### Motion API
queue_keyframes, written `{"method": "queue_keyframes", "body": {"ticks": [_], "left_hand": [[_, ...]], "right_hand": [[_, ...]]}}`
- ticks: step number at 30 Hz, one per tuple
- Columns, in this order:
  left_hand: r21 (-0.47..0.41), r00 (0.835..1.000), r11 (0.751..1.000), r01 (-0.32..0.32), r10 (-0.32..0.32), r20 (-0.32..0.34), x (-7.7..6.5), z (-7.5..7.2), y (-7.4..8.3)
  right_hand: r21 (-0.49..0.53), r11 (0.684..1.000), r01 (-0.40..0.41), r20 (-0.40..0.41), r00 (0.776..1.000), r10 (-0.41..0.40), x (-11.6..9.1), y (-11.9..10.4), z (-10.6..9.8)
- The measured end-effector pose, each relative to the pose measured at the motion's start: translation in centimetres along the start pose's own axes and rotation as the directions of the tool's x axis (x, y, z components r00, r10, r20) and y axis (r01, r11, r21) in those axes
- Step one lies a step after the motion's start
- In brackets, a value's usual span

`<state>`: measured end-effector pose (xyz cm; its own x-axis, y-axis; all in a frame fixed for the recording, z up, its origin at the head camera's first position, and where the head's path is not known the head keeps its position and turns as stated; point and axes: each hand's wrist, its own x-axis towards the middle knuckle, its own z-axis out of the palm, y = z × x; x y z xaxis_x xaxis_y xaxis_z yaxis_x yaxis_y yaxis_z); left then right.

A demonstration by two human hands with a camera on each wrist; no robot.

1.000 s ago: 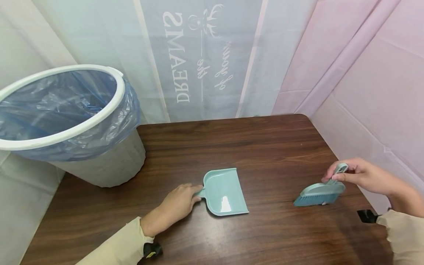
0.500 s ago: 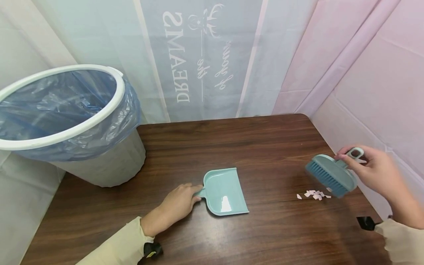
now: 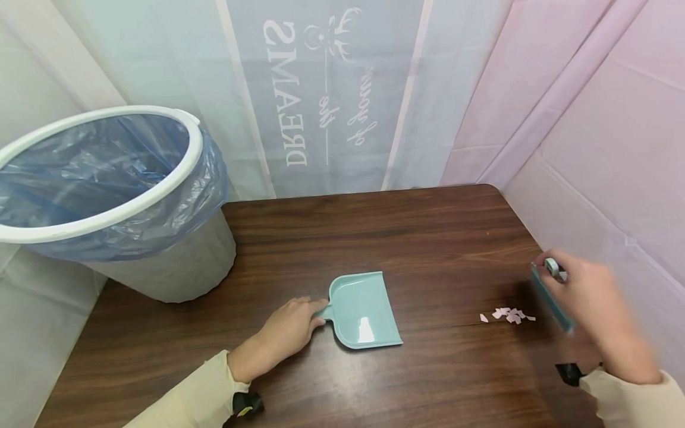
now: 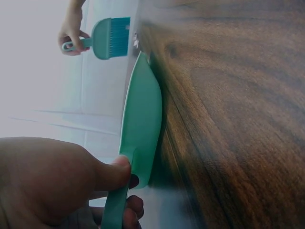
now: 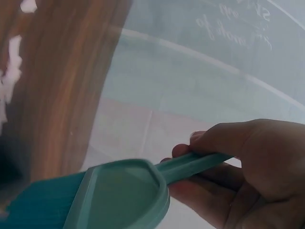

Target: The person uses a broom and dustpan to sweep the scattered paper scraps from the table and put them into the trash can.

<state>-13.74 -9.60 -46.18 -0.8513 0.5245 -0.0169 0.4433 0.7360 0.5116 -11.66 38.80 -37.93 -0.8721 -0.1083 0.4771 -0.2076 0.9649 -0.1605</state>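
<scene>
My left hand [image 3: 286, 330] pinches the short handle of a mint-green dustpan [image 3: 361, 312], which lies on the table with its wide edge facing right. In the left wrist view the thumb [image 4: 121, 167] presses on top of that handle. At the right, my right hand [image 3: 585, 297] grips the handle of a small matching hand brush [image 5: 119, 191]. Its blue-green bristles [image 5: 45, 202] point down toward the table, and the head view shows the brush nearly edge-on. Just left of the brush lies a small pile of white scraps [image 3: 511, 315], with one piece a little apart.
A large bin [image 3: 187, 261] with a white rim and blue plastic liner stands at the left on the wooden table [image 3: 374, 232]. Printed fabric [image 3: 326, 89] hangs behind the table, and a pale pink wall of cloth [image 3: 605, 178] borders its right side.
My right hand swung the brush off the white scraps, uncovering them, then turned it edge-on and lowered it to their right. My left hand and the dustpan stayed still.
</scene>
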Motion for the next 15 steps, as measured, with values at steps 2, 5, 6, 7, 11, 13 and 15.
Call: {"method": "queue_keyframes", "body": {"ticks": [2,5,6,7,11,13,15], "left_hand": [[0.002,1.0,1.0,-0.001,0.001,0.0,0.0,0.0,0.0],[-0.001,1.0,1.0,0.001,-0.001,0.005,0.0,-0.1,0.1],[-0.002,1.0,1.0,0.003,-0.003,0.007,0.0,-0.1,0.1],[-0.003,1.0,1.0,0.003,-0.003,0.009,0.1,-0.1,0.1],[-0.002,1.0,1.0,0.004,-0.004,0.009,0.1,-0.1,0.1],[-0.003,1.0,1.0,0.007,-0.006,0.011,0.1,-0.1,0.1],[-0.004,1.0,1.0,0.009,-0.008,0.014,0.1,-0.1,0.0]], "right_hand": [[0.0,1.0,-0.008,0.019,1.0,0.008,-0.4,-0.2,0.4],[0.009,1.0,-0.006,0.031,0.999,0.005,-0.8,-0.6,0.8],[0.013,1.0,-0.009,0.032,0.999,0.008,-0.9,-0.8,0.8],[0.014,1.0,-0.01,0.034,0.999,0.009,-0.9,-1.1,0.8],[0.046,0.999,-0.019,0.076,0.997,0.016,-0.8,-2.2,0.9],[0.073,0.997,-0.013,0.084,0.996,0.007,-0.7,-2.9,1.1],[0.109,0.994,-0.007,0.078,0.997,-0.002,-0.5,-3.6,1.3]]}}
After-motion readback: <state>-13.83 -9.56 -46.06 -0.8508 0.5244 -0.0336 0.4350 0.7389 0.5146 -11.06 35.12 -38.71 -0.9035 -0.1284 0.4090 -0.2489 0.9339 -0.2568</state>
